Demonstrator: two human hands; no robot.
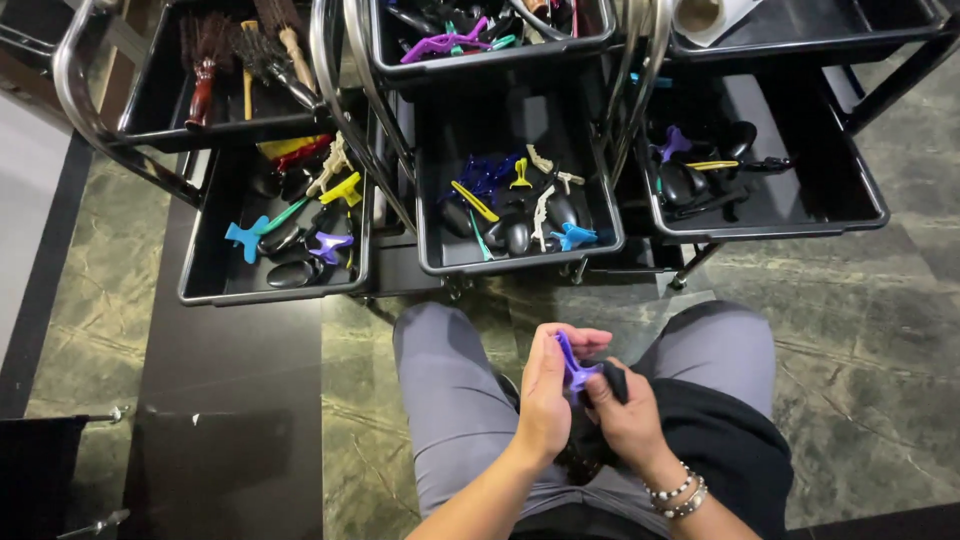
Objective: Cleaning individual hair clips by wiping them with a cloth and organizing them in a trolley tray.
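My left hand (548,395) and my right hand (628,415) meet over my lap, between my grey-trousered knees. The left hand's fingers pinch a purple hair clip (572,362). My right hand grips a black clip (614,380) and touches the lower end of the purple one. A beaded bracelet (676,494) sits on my right wrist. In front of my knees stands a black salon trolley with pulled-out trays.
The middle tray (600,205) holds blue, yellow, white and black clips. The left tray (200,270) has blue, purple, yellow and black clips; the right tray (850,190) has a few black and purple ones. Brushes (245,60) lie on an upper shelf. Green marble floor surrounds everything.
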